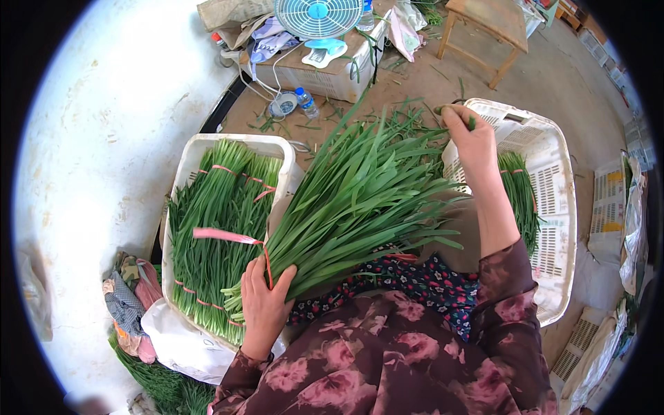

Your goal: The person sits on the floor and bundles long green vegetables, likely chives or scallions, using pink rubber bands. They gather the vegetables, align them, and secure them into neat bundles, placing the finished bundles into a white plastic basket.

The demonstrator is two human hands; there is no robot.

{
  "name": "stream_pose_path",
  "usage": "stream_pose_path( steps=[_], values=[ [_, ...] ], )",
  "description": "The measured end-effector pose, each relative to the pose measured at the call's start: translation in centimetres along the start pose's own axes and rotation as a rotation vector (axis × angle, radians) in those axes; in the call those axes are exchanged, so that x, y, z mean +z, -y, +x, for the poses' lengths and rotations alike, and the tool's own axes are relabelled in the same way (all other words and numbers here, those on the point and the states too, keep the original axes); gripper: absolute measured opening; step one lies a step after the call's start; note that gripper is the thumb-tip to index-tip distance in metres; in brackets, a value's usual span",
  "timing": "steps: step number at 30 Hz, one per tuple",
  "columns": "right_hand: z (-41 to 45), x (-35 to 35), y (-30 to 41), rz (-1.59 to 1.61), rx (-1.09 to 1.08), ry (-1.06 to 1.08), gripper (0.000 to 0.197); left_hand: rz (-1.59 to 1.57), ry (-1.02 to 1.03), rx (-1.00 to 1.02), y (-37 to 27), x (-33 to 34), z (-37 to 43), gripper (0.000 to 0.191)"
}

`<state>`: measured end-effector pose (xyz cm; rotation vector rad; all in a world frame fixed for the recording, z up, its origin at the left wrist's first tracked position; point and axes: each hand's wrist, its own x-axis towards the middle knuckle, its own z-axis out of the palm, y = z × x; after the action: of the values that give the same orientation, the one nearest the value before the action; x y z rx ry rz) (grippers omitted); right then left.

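Note:
A large loose bunch of garlic chives (353, 197) lies across my lap, its leaf tips fanned out to the upper right. My left hand (264, 295) is closed around its pale stem end. A pink tie (228, 235) circles the stems beside my fingers, and one end sticks out to the left. Beyond the leaf tips, my right hand (469, 129) pinches a few bits of green leaf (471, 123). To the left, a white plastic crate (285, 155) is packed with tied chive bundles (223, 197). Another white crate (557, 218) on the right holds tied chives (519, 197) against its near side.
A blue desk fan (319, 13) stands on an upturned crate (337, 83) ahead, with cables and cloth beside it. A water bottle (307, 104) and leaf scraps (404, 124) are on the floor. A wooden stool (487, 23) stands at upper right. More greens (155, 378) lie at lower left.

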<state>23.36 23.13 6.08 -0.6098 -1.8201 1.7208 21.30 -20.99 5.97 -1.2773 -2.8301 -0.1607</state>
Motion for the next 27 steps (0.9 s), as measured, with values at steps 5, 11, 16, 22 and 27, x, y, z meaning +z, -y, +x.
stream_pose_path(
  steps=[5,11,16,22,27],
  values=[
    [-3.9,2.6,4.0,-0.412,-0.357,0.048,0.035,-0.012,-0.011,0.013,0.3,0.3,-0.2,0.081],
    [-3.2,4.6,1.4,-0.334,-0.171,0.247,0.034,-0.013,-0.017,0.015,0.0,0.0,0.1,0.08],
    [-3.2,5.8,1.4,-0.238,0.019,0.411,0.026,0.001,-0.023,0.01,0.0,0.1,0.0,0.079],
    [-2.7,4.6,0.8,-0.848,-0.635,-0.024,0.007,0.005,-0.009,0.003,-0.2,0.0,0.0,0.079],
    [-2.6,3.7,2.2,-0.813,-0.677,-0.027,0.023,0.005,-0.006,0.001,-0.1,0.0,-0.1,0.079]
  ],
)
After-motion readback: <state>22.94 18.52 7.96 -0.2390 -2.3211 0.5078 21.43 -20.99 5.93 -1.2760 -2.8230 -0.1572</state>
